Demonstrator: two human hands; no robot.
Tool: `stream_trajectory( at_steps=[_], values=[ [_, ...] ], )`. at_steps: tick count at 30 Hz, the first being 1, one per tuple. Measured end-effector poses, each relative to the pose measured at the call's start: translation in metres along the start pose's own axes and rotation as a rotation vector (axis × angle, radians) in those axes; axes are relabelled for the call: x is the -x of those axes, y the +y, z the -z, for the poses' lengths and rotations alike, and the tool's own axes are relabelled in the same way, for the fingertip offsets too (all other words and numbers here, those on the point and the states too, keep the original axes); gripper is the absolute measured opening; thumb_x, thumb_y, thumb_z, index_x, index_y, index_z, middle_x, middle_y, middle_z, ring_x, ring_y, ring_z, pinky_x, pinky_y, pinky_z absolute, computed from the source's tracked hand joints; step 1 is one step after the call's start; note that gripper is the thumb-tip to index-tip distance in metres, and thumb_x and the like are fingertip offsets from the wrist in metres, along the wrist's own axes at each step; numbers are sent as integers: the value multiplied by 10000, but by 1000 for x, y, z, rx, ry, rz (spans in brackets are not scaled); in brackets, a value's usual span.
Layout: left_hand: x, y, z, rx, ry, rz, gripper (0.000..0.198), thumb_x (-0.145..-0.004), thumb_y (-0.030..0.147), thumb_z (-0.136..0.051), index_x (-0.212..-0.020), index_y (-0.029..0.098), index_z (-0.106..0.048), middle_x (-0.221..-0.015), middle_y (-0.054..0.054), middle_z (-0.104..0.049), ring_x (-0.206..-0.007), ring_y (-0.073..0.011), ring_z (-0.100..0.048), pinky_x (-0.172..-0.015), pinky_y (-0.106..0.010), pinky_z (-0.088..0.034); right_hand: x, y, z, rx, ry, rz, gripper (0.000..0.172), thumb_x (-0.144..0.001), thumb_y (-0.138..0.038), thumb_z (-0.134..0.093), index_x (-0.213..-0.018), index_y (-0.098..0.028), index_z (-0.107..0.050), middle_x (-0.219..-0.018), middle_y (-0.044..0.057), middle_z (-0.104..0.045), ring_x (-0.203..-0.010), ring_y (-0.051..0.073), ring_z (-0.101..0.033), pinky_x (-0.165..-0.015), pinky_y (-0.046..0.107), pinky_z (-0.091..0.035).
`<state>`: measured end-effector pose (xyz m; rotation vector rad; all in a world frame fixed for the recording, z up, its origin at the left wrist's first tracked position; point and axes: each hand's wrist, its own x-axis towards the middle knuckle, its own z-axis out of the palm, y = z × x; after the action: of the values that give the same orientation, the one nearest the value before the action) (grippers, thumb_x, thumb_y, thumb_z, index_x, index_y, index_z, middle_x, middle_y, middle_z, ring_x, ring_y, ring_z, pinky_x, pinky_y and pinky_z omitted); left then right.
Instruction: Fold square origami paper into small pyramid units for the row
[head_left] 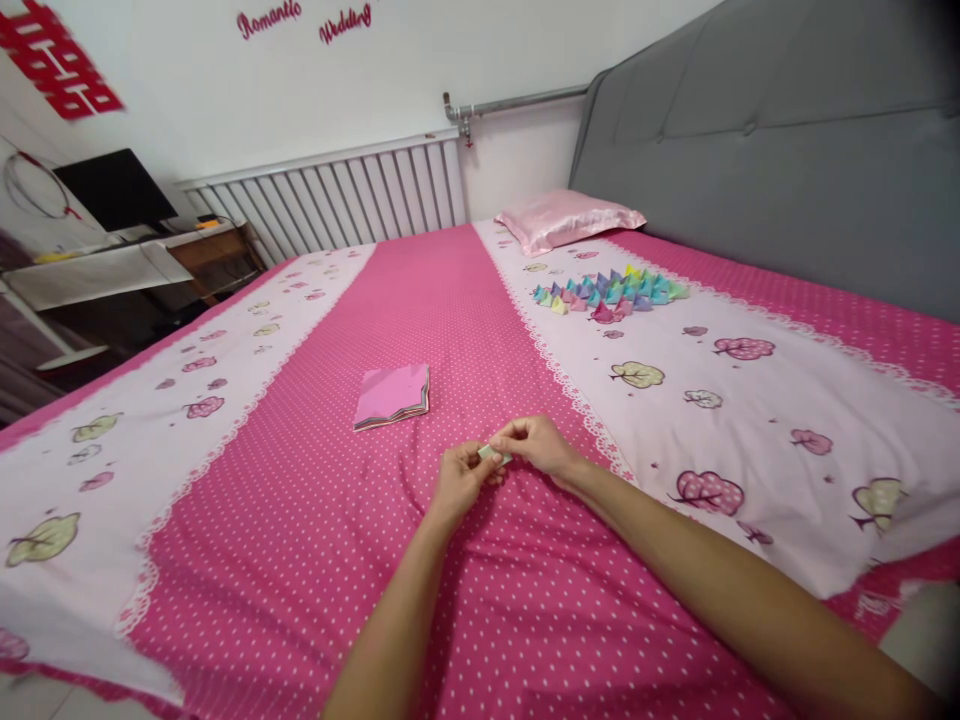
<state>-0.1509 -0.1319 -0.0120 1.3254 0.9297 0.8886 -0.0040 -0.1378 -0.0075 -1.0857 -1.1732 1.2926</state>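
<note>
Bedspread (450, 300) fills the view. From the hands, a heap of folded paper shapes (607, 290) lies at one o'clock, seemingly done. A stack of sheets (391, 395) at eleven o'clock looks unused. The left hand (459, 482) and right hand (538, 445) pinch a paper slip (493, 454) between them, apparently mid-fold.

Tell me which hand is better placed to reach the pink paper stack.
Left, probably. The left hand lies nearer the pink paper stack, which sits ahead and to its left. The right hand would have to cross over it. Both pinch the small folded paper.
</note>
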Motion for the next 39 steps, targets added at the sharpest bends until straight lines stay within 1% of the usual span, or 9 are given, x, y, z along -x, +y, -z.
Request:
stream_trajectory(
  at_steps=[8, 13, 19, 23, 26, 29, 32, 37, 39],
  values=[
    [0, 3, -2, 9, 14, 14, 286, -592, 348, -725, -675, 91, -629, -557, -46, -622, -492, -107, -553, -534, -233, -444, 1, 1, -1, -23, 19, -31, 244, -572, -344, -716, -631, -115, -658, -570, 9, -618, -502, 94, -512, -517, 233, -398],
    [3, 7, -5, 46, -21, 52, 299, -556, 303, -758, -733, 84, -658, -648, -79, -660, -554, -119, -582, -571, -232, -447, 0, -3, 0, -53, 55, -27, 237, -565, -331, -724, -655, -120, -664, -618, 14, -632, -548, 99, -529, -561, 237, -411],
    [6, 13, -4, 33, -21, 82, 311, -615, 375, -712, -730, 92, -654, -635, -93, -662, -530, -134, -596, -554, -247, -454, 1, -12, 3, -112, 116, -43, 246, -562, -331, -730, -667, -119, -663, -648, 24, -641, -587, 105, -547, -608, 245, -420],
    [6, 13, -3, 22, -35, 68, 298, -654, 383, -681, -727, 98, -636, -639, -89, -663, -536, -132, -603, -552, -237, -457, 2, -13, 3, -121, 100, -32, 262, -588, -345, -718, -692, -112, -660, -661, 24, -635, -592, 101, -542, -602, 241, -414],
    [5, 11, -2, 40, 15, 44, 279, -672, 377, -668, -695, 105, -612, -623, -77, -659, -523, -119, -597, -540, -223, -452, 3, -14, 1, -138, 65, -21, 275, -625, -360, -691, -750, -117, -661, -646, 3, -615, -547, 75, -501, -559, 220, -388],
    [3, 8, 0, 64, 69, 15, 271, -675, 376, -664, -676, 113, -598, -608, -62, -652, -513, -108, -589, -534, -217, -452, 4, -13, -1, -136, 17, -36, 314, -622, -356, -695, -836, -128, -658, -656, -11, -607, -509, 56, -461, -518, 206, -357],
    [1, 7, 1, 72, 88, -4, 265, -673, 374, -667, -682, 118, -599, -606, -54, -646, -507, -104, -581, -532, -218, -452, 4, -11, -1, -103, -7, -29, 308, -602, -367, -706, -784, -125, -653, -656, -12, -602, -505, 54, -449, -502, 205, -334],
    [1, 7, 1, 66, 74, -15, 248, -674, 357, -669, -687, 119, -601, -613, -53, -645, -516, -102, -576, -540, -220, -450, 3, -6, 0, -46, 25, -19, 291, -603, -392, -699, -676, -120, -623, -562, -33, -548, -459, 48, -395, -464, 205, -286],
    [2, 8, -1, 57, 74, -22, 242, -679, 351, -665, -680, 118, -601, -620, -53, -646, -526, -102, -578, -551, -222, -451, 2, -6, 1, -42, 23, -4, 278, -608, -380, -697, -666, -120, -618, -567, -30, -551, -469, 53, -409, -471, 205, -295]
  ],
)
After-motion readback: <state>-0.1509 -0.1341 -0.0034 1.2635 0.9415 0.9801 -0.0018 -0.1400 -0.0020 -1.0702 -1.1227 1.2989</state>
